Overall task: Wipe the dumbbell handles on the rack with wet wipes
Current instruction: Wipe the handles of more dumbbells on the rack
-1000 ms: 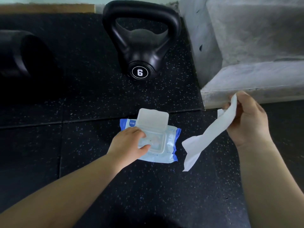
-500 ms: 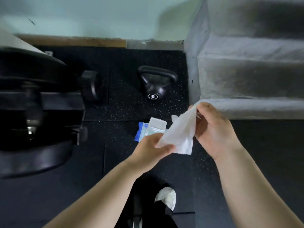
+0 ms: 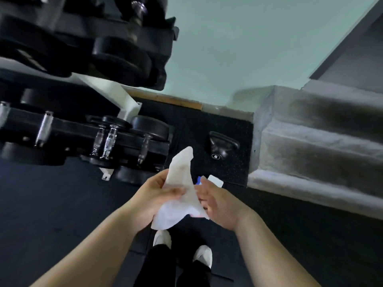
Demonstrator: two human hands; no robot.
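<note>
Wet wipe (image 3: 179,170) was gripped by the left hand (image 3: 153,194); the right hand (image 3: 221,204) touched it, its grip unclear, fingers hidden.

Left grip (image 3: 159,196) off the pack (image 3: 215,180) — now holding the wipe (image 3: 180,168) with the right grip (image 3: 219,204).
</note>
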